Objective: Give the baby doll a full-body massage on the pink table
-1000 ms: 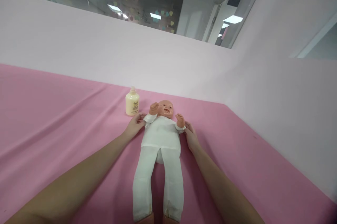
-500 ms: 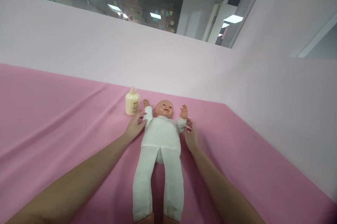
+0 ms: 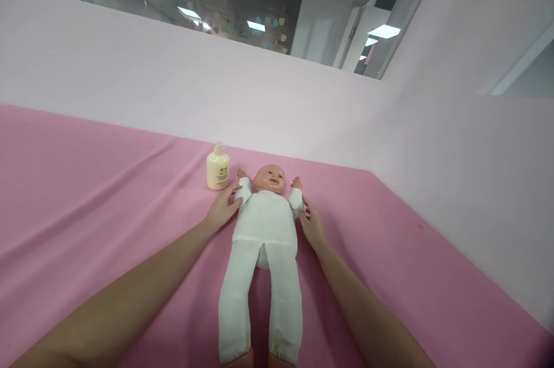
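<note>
In the head view, the doll is laid on its back on the pink sheet, with both its arms bent up beside its head; the step in hand is judged to be the handling of those arms. For any further move of them, a light, even hold on both sides would be called for. The left hand is half curled, thumb and fingers parted against one sleeve, near the bottle. The right hand is likewise loosely bent against the other sleeve. Whether either sleeve is firmly gripped cannot be told.
</note>
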### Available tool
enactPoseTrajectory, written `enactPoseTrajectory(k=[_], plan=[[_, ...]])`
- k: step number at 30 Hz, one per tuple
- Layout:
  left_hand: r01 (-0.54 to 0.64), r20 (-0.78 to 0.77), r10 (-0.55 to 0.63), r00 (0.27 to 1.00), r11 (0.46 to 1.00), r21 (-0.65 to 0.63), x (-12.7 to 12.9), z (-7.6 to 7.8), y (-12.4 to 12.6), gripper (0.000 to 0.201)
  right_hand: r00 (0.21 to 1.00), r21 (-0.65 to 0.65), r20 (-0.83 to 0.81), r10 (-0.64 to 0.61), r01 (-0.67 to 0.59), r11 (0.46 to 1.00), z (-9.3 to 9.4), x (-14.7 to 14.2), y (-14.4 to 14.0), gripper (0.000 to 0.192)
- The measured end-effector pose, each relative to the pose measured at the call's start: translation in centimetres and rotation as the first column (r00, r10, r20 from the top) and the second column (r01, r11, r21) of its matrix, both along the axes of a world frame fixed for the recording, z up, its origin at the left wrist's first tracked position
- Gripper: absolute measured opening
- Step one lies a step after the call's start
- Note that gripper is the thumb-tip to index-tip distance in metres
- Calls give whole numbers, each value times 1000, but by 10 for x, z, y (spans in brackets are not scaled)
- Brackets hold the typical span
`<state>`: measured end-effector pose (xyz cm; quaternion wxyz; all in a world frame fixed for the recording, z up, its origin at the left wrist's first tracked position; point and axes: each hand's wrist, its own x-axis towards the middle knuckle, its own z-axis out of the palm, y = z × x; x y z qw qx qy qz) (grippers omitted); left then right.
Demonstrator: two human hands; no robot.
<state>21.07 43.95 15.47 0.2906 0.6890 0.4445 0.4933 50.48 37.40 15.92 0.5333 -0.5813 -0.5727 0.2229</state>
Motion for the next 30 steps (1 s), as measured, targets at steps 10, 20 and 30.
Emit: enactPoseTrajectory(k=[10, 20, 30], plan=[[31, 19, -30, 999, 998, -58, -3, -6, 6, 48, 999, -106, 36, -10, 14, 994, 4, 0, -2, 23], [151, 246, -93, 965, 962, -226, -5, -5, 7, 67, 949, -84, -303, 87, -118, 989, 3, 2, 1, 51], [345, 616, -147, 774, 914, -215, -3, -1, 12, 62, 774, 28, -613, 160, -180, 983, -2, 9, 10, 40]])
